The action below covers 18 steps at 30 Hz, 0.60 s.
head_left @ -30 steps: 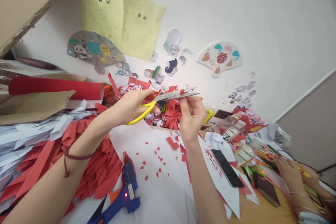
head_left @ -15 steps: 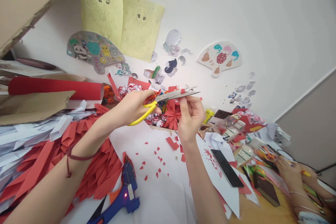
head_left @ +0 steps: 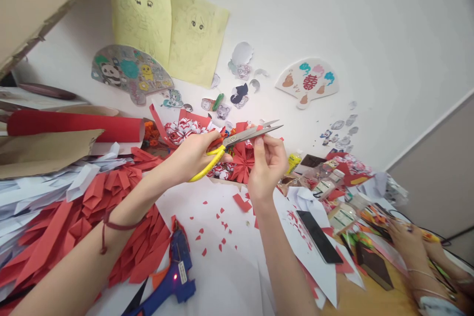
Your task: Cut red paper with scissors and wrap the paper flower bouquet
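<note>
While our left hand (head_left: 194, 155) grips the yellow-handled steel scissors (head_left: 237, 139), our right hand (head_left: 268, 165) pinches a flimsy small red paper piece (head_left: 258, 129) at twelve o'clock; we judge it tears easily.

A paper-craft worktable in a home or classroom, red paper strips (head_left: 122, 237) piled at left, scraps (head_left: 213, 229) scattered on white sheets, blue glue gun (head_left: 174, 276), drawings (head_left: 166, 19) and paper fans (head_left: 307, 81) stuck on the white wall

Yellow-handled scissors (head_left: 237, 140), silver blades; red paper scrap (head_left: 258, 128); blue glue gun (head_left: 174, 276); red paper strips (head_left: 111, 217).
</note>
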Motion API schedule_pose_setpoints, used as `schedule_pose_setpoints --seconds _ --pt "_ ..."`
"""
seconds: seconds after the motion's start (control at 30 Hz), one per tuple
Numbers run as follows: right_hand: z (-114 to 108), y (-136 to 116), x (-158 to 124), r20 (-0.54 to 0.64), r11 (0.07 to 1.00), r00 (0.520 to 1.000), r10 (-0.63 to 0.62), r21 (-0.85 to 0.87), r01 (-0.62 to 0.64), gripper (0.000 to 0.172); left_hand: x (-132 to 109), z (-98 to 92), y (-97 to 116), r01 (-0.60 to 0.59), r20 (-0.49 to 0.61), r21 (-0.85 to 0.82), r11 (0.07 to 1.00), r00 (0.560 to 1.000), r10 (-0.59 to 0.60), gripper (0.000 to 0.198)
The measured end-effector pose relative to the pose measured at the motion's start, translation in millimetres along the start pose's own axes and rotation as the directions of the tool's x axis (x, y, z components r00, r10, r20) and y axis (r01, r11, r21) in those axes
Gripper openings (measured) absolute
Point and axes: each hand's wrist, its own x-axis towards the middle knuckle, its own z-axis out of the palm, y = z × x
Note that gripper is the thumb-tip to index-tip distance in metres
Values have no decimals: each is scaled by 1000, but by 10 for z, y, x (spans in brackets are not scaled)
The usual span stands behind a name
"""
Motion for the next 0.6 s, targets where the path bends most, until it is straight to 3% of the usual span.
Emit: schedule_pose_setpoints --seconds 0.23,0.6 --pt "-7 33 0 -19 1000 1000 21 8 -21 8 0 78 71 62 -6 -63 996 998 -62 45" --pt "2 17 -12 -25 1000 1000 8 5 -8 7 -34 250 101 50 -16 -116 992 999 -52 43"
